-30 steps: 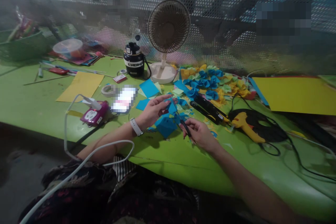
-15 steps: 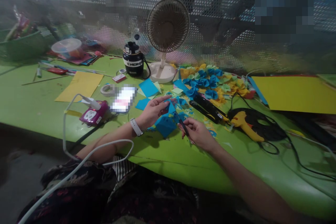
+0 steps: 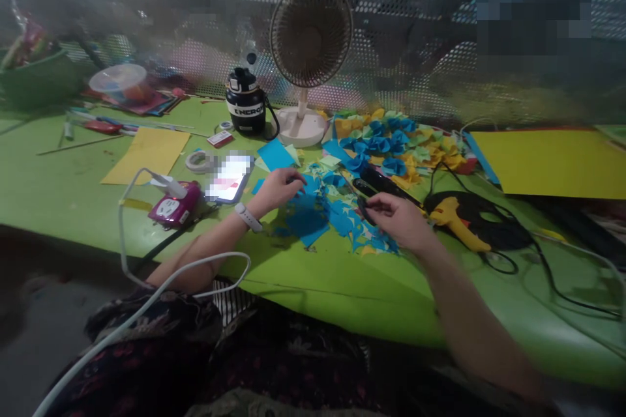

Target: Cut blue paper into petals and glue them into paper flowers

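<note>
My left hand (image 3: 283, 187), a pale watch band (image 3: 248, 216) at its wrist, hangs over blue paper sheets (image 3: 307, 225) with loosely bent fingers. Nothing shows in its grip, though the fingertips are partly hidden. Closed around a dark handle, my right hand (image 3: 391, 216) holds what look like small scissors (image 3: 362, 208); their thin tip points up and left. Cut blue scraps (image 3: 349, 228) lie scattered between both hands. Beyond them is a heap of folded blue, yellow and pale green paper pieces (image 3: 391, 143).
A black flat iron-like tool (image 3: 379, 184) and a yellow glue gun (image 3: 457, 225) lie at my right. To the left are a lit phone (image 3: 229, 176), tape roll (image 3: 199, 161) and purple socket block (image 3: 176, 205) with a white cable. A fan (image 3: 303, 127) and black bottle (image 3: 245, 107) stand behind.
The blue paper held up between my hands is out of my left hand's grip. My right hand has moved right with the scissors, uncovering scraps; my left has drawn slightly left.
</note>
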The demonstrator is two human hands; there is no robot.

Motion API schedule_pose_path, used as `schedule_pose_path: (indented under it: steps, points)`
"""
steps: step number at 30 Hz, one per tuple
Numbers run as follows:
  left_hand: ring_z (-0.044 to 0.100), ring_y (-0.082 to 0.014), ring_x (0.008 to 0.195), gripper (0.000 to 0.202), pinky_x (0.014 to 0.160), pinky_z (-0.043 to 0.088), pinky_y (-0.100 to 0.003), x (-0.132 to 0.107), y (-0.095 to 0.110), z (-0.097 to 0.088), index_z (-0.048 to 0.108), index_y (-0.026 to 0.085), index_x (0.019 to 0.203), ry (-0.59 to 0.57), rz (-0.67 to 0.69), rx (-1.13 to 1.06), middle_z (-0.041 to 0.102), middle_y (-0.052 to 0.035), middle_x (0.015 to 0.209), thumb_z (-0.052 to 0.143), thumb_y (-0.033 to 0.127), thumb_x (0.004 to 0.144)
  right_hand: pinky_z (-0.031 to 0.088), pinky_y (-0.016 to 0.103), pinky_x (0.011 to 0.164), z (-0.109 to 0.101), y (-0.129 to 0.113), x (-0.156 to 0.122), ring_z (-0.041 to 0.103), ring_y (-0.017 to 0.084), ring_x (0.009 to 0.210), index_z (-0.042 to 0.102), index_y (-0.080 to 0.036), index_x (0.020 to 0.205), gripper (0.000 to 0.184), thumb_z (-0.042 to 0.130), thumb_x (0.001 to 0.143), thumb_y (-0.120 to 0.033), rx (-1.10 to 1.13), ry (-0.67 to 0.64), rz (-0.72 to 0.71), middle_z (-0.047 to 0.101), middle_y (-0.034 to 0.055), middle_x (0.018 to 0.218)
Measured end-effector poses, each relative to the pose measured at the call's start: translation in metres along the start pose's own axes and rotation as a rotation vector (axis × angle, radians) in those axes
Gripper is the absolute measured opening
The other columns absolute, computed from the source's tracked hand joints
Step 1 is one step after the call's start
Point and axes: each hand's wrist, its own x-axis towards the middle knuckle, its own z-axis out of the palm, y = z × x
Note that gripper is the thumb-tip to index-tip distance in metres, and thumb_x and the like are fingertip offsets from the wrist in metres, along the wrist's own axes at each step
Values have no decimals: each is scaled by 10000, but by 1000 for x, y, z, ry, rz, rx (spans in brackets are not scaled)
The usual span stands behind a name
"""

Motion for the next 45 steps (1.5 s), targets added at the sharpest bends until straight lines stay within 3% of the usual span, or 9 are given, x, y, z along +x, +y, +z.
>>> schedule_pose_path:
  steps: [4,8,20,23,30,33,36,40,45]
  points:
    - [600,-200,718,88,691,455,-310,0,-8,0,723,189,695,5,215,478,689,-61,747,642,220,710,355,280,533,-16,16,8,572,170,576,689,-206,756,248,716,743,-453,-450,108,-36,677,30,649]
    - [610,-267,968,169,917,463,-402,-2,-15,14,758,214,894,2,424,495,686,-112,1034,696,287,755,341,286,548,-20,21,11,621,193,652,689,-217,725,170,692,772,-381,-630,30,8,722,41,744]
    - [591,-265,1010,41,995,424,-427,11,-27,32,724,187,750,-138,428,367,665,-114,1047,696,165,770,327,290,580,-12,21,15,643,243,830,737,-212,871,270,659,815,-464,-827,-22,5,735,94,940]
    - [612,-251,1005,50,967,456,-414,10,-26,28,718,188,765,-118,432,331,679,-117,1031,690,209,799,318,292,583,-13,21,15,649,256,883,757,-212,917,300,659,822,-479,-895,-10,32,720,114,1037]
    - [655,-211,975,84,927,507,-395,10,-26,13,702,186,811,-9,506,290,707,-91,1030,708,268,830,331,265,552,-22,23,20,657,224,823,739,-214,893,248,741,756,-419,-871,-92,113,747,70,921]
    - [663,-212,991,96,940,515,-406,11,-26,12,704,186,832,0,556,300,705,-95,1065,707,281,846,343,255,536,-30,23,19,640,194,737,721,-207,830,240,778,721,-413,-800,-126,62,733,52,835]
    - [657,-219,1042,101,967,511,-422,9,-23,14,708,190,851,-13,624,322,693,-102,1109,701,290,864,375,241,534,-30,18,18,609,151,650,702,-197,845,213,723,797,-403,-533,-66,-11,709,39,766]
    - [648,-215,1090,87,982,505,-422,5,-19,16,711,196,869,-56,729,323,681,-97,1155,682,276,887,415,218,484,-5,5,21,607,116,573,655,-180,984,271,655,881,-431,34,-28,-20,735,59,837]
    - [645,-214,1114,78,1000,497,-416,2,-14,20,717,194,864,-122,793,318,675,-99,1195,672,253,889,406,195,421,27,-5,26,600,93,486,638,-177,959,292,725,850,-434,294,-95,13,758,61,805]
